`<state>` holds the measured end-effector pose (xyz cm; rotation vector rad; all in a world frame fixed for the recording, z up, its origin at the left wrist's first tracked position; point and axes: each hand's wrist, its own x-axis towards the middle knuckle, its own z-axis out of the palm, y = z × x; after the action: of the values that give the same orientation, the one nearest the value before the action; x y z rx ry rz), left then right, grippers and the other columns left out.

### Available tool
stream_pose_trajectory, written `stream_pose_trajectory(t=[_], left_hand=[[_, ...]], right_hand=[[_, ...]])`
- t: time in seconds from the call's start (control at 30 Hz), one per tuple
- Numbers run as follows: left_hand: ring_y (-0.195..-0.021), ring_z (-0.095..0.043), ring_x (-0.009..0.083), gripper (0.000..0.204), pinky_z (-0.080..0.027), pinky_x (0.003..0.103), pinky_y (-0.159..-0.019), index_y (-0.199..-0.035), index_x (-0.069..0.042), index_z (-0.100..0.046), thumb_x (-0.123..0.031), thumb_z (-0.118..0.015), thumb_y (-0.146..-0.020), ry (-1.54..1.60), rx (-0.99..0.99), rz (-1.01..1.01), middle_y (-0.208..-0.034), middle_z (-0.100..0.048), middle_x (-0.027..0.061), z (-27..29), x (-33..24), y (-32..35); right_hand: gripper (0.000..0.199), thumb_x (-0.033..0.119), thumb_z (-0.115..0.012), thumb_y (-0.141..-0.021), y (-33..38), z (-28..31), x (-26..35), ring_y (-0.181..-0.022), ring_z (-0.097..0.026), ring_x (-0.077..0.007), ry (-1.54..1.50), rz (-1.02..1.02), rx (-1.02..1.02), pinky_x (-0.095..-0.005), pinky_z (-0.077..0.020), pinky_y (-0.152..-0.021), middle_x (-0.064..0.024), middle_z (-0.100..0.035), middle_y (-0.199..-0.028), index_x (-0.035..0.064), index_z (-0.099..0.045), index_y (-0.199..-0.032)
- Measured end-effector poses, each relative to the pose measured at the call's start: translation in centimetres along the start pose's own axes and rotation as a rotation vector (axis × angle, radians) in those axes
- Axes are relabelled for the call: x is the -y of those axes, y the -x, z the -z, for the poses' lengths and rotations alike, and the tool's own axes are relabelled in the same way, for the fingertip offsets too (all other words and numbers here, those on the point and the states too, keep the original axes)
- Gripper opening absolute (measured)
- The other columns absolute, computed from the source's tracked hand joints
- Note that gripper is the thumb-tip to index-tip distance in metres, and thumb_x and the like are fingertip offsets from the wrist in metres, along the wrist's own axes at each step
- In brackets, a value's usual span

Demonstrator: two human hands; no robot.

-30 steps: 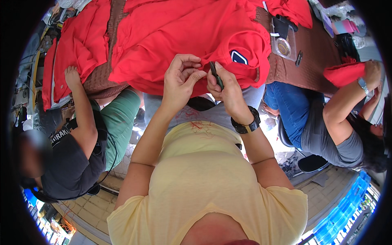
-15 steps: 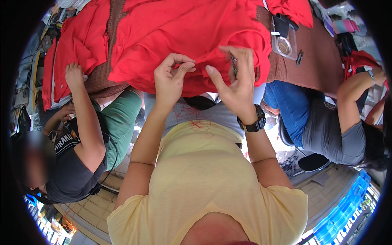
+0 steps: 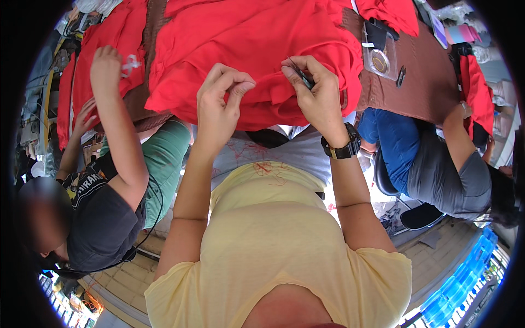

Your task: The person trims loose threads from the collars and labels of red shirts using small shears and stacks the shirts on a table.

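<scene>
- In the head view, my only one, I see red cloth (image 3: 240, 41) heaped on the table in front of the wearer, its near edge hanging toward the lap.
- The left hand (image 3: 217, 104) makes a narrow pinch, thumb against forefinger, above the cloth; I can't tell whether a thread sits between them.
- The right hand (image 3: 320, 93) is closed around slim dark snips (image 3: 302, 75), point showing past the fingers.
- Red threads (image 3: 265, 168) lie scattered over the shirt hem and lap, so I judge the work well under way; the cloth is unfolded, and I can't tell how much remains.
- The cloth looks soft and thin, rumpled into rounded folds; the brown table cover (image 3: 424, 82) looks patterned, the box (image 3: 392, 61) beside it clear, stiff plastic.
</scene>
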<state>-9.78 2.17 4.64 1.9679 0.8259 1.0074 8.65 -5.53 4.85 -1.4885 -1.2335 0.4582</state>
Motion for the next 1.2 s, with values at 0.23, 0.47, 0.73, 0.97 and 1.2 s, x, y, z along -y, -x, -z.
stream_pose_trajectory(t=[0.23,0.47,0.73,0.97,1.2], left_hand=[[-0.112,-0.066,0.0247,0.007,-0.054,0.036,-0.096,-0.103,0.003,-0.061,-0.001,-0.056,-0.101,0.694,0.163,0.295,-0.123,-0.064,0.0196,-1.2,-0.3,2.0],[-0.123,-0.061,0.0287,0.005,-0.049,0.039,-0.106,-0.100,0.001,-0.060,0.000,-0.055,-0.101,0.654,0.161,0.203,-0.136,-0.058,0.0234,-0.8,-0.3,1.7],[-0.124,-0.060,0.0281,0.004,-0.049,0.040,-0.106,-0.099,0.001,-0.060,-0.001,-0.057,-0.100,0.657,0.194,0.197,-0.137,-0.057,0.0239,-0.3,-0.4,1.8],[-0.115,-0.063,0.0245,0.004,-0.050,0.037,-0.102,-0.097,0.001,-0.062,-0.001,-0.059,-0.099,0.617,0.205,0.190,-0.133,-0.060,0.0198,-0.3,-0.6,2.2],[-0.098,-0.064,0.0243,0.025,-0.050,0.035,-0.085,-0.108,0.000,-0.067,-0.007,-0.074,-0.085,-0.019,0.804,0.162,-0.114,-0.064,0.0128,6.1,-1.8,3.2]], right_hand=[[0.014,0.007,-0.066,-0.095,0.3,-1.0,0.1,-0.080,-0.067,-0.0128,-0.158,-0.083,-0.132,-0.0285,-0.0514,-0.071,-0.0129,-0.072,-0.091,-0.0043,-0.065,-0.102],[0.044,0.040,-0.044,-0.107,3.3,-0.1,3.7,-0.057,-0.037,-0.0077,-0.460,-0.476,0.189,-0.0261,-0.0315,-0.052,0.0018,-0.041,-0.067,0.0023,-0.057,-0.088],[0.046,0.044,-0.040,-0.107,3.8,-1.8,2.0,-0.050,-0.027,-0.0045,-0.665,-0.714,0.261,-0.0239,-0.0208,-0.046,0.0056,-0.035,-0.065,0.0072,-0.052,-0.082],[0.047,0.043,-0.041,-0.107,3.4,-1.7,0.8,-0.048,-0.026,-0.0051,-0.677,-0.671,0.262,-0.0254,-0.0195,-0.045,0.0063,-0.032,-0.061,0.0093,-0.047,-0.075],[0.045,0.044,-0.043,-0.105,3.8,2.2,1.9,-0.055,-0.031,-0.0050,-0.498,-0.453,0.024,-0.0241,-0.0216,-0.050,0.0050,-0.039,-0.067,0.0075,-0.051,-0.079]])
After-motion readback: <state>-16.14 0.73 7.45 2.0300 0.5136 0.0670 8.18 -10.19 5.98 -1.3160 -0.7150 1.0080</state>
